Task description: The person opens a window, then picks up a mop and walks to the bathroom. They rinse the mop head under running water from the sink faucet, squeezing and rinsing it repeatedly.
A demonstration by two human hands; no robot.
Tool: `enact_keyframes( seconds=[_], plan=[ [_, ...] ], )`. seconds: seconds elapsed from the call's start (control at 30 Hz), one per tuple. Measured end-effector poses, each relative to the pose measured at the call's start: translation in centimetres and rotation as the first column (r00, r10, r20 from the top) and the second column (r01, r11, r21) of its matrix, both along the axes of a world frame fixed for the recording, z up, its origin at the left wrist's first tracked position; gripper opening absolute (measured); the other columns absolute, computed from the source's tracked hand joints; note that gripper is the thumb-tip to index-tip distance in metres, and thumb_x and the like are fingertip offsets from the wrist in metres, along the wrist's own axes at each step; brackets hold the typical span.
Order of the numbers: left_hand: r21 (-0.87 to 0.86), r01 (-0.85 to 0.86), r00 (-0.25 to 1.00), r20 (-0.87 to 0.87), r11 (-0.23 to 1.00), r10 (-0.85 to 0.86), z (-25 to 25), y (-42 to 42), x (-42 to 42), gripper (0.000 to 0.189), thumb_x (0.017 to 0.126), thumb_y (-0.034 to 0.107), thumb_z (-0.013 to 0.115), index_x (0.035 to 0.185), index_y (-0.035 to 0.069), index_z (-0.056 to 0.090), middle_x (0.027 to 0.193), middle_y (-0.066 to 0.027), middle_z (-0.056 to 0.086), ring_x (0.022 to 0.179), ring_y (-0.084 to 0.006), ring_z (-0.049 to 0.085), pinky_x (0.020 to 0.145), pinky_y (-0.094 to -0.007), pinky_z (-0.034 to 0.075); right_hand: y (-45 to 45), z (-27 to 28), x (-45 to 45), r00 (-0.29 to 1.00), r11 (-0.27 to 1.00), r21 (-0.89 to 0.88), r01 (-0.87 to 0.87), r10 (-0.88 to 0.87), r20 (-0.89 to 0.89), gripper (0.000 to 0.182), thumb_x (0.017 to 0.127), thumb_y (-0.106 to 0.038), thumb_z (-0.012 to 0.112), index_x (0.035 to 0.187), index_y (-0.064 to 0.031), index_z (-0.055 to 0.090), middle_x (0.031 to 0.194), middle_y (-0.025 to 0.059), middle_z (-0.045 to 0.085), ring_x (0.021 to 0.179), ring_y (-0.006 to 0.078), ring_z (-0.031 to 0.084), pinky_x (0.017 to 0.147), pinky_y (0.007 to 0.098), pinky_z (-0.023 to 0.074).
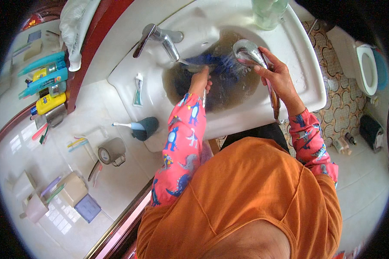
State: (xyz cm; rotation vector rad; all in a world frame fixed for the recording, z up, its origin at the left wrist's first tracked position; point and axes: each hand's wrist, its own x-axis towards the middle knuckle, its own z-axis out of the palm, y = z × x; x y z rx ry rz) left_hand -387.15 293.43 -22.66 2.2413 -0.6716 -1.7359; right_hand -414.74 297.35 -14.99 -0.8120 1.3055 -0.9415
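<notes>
In my right hand (275, 76) is a chrome handheld shower head (247, 51), gripped by its handle and tilted over the basin. Water sprays from it onto a dark blue cloth (220, 63), which lies partly under murky brown water (214, 97). My left hand (201, 80) is closed around a pale, slim-handled utensil (204, 97); a light shape beyond the fingers may be its head, but blur hides its kind. That hand is over the basin's left half, just below the chrome faucet (168, 45). Printed sleeve covers are on both forearms.
The white washbasin (311, 87) holds a greenish clear container (269, 14) at its far right corner and a toothpaste tube (138, 90) on its left ledge. A dark cup (146, 128) with an electric toothbrush stands nearby. Wall-side toiletries (52, 100) are left; a toilet (366, 69) is right.
</notes>
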Motion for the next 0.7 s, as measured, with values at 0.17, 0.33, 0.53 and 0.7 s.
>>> enact_keyframes(
  seconds=[0.17,0.33,0.53,0.7],
  plan=[
    [0.045,-0.112,0.982,-0.148,0.993,0.117,6.4,2.3,1.3,0.047,0.090,0.050,0.053,0.085,0.004,0.057,0.061,-0.0040,0.051,0.040,-0.0114,0.041,0.037,-0.0268,0.034,0.3,-0.2,-0.7,0.986,0.995,-0.023,-0.094,0.089,-0.144,0.063,0.079,-0.018,0.071,0.136,-0.0051,0.045,0.071,0.0024,0.057,0.055,0.0093,0.049,0.050,0.0255,0.0412],
    [0.000,-0.139,0.956,-0.260,0.990,0.135,14.5,5.6,4.5,0.044,0.090,0.047,0.054,0.093,0.003,0.058,0.063,-0.0038,0.052,0.044,-0.0102,0.040,0.042,-0.0254,0.033,-1.1,1.0,-2.7,0.885,0.948,0.042,-0.314,0.309,-0.349,0.065,0.077,-0.018,0.071,0.134,-0.0016,0.044,0.080,0.0113,0.063,0.063,0.0150,0.057,0.061,0.0298,0.0484],
    [-0.188,-0.154,0.973,-0.199,0.970,0.115,24.4,8.2,4.4,0.035,0.093,0.038,0.053,0.092,0.003,0.055,0.063,-0.0058,0.051,0.048,-0.0107,0.041,0.046,-0.0236,0.032,-0.7,-2.2,-2.7,0.853,0.926,-0.132,-0.353,0.261,-0.452,0.062,0.080,-0.008,0.068,0.136,-0.0045,0.042,0.094,0.0089,0.063,0.078,0.0127,0.056,0.072,0.0271,0.0476],
    [-0.285,-0.214,0.965,-0.207,0.934,0.158,28.9,9.7,3.3,0.029,0.095,0.033,0.051,0.091,0.004,0.051,0.068,-0.0097,0.052,0.051,-0.0119,0.041,0.048,-0.0240,0.033,-0.8,-4.3,-1.6,0.812,0.882,-0.130,-0.452,0.347,-0.469,0.063,0.077,-0.004,0.068,0.135,0.0007,0.041,0.118,0.0170,0.060,0.102,0.0188,0.058,0.090,0.0292,0.0442]
  ],
)
